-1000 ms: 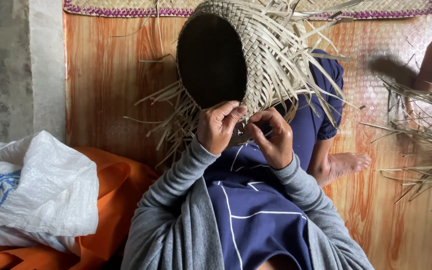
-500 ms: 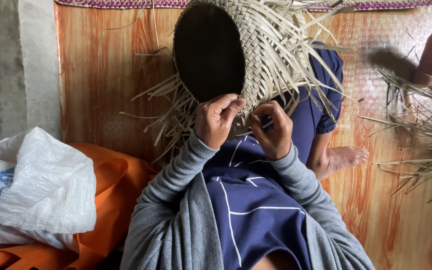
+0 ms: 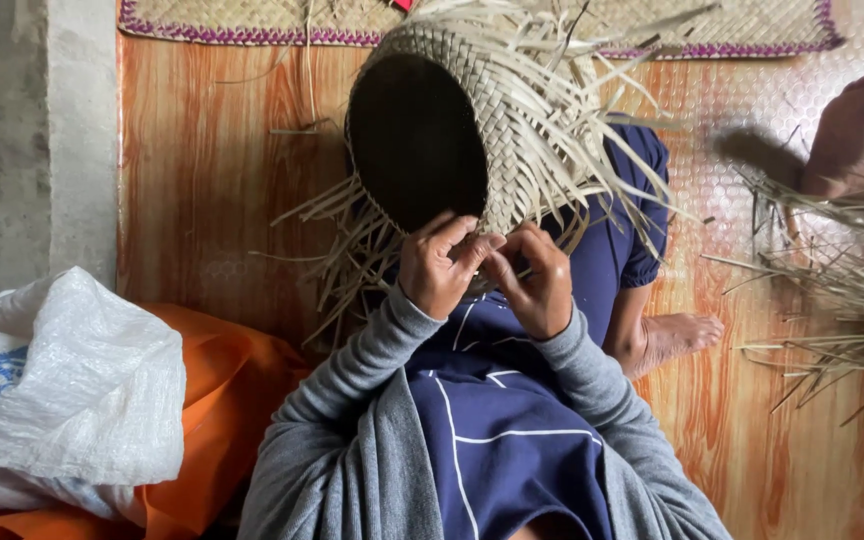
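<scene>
Nearest: white woven sack (image 3: 62, 400) on orange cloth (image 3: 222, 400), floor at the person's left. Lap: left hand (image 3: 439, 268) and right hand (image 3: 534, 280), fingers curled, pinching straw strips at the rim of a half-woven basket (image 3: 497, 120). Right: loose straw bundle (image 3: 842, 290), another person's foot (image 3: 857, 130). Farthest: purple-edged mat (image 3: 252, 20).

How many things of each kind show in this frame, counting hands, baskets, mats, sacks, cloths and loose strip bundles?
Hands of the wearer: 2, left hand and right hand
Half-woven basket: 1
Woven mat: 1
White sack: 1
Orange cloth: 1
Loose strip bundle: 1
Another person's foot: 1
Total: 8
</scene>
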